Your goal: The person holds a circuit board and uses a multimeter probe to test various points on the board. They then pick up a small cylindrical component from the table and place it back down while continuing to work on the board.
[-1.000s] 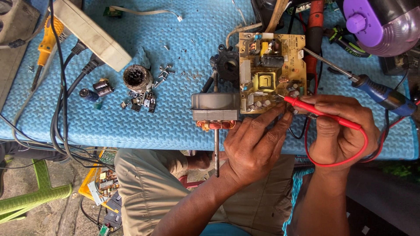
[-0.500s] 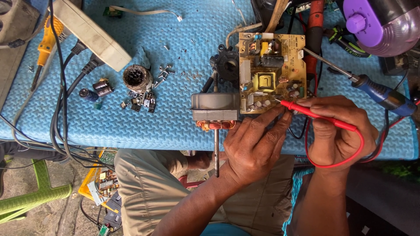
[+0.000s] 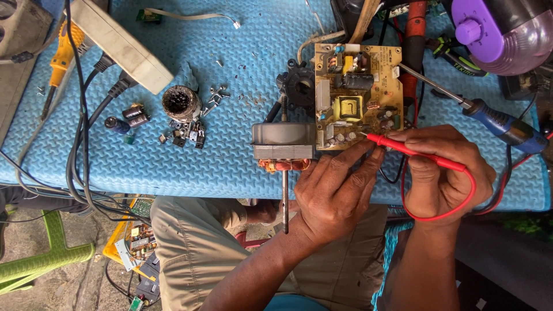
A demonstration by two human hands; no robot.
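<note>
A yellow circuit board [image 3: 357, 95] lies on the blue foam mat [image 3: 230, 167]. My right hand [image 3: 446, 173] is shut on a red test probe [image 3: 412, 151], whose tip touches the board's near right corner. My left hand [image 3: 337, 193] rests at the board's near edge with its fingertips pressed together beside the red tip. A thin black lead [image 3: 397, 174] loops out from under those fingers, and the black probe itself is hidden. A grey motor [image 3: 283, 141] with copper windings and a long shaft sits just left of my left hand.
A blue-handled screwdriver [image 3: 501, 126] lies right of the board. A purple-capped device [image 3: 495, 34] is at the back right. A white power strip [image 3: 118, 43] with black cables, a round metal part [image 3: 180, 102] and several small loose components sit to the left. My knees are below the mat's edge.
The red probe's tip has slid a little toward the board's near edge. Both hands otherwise stay in place.
</note>
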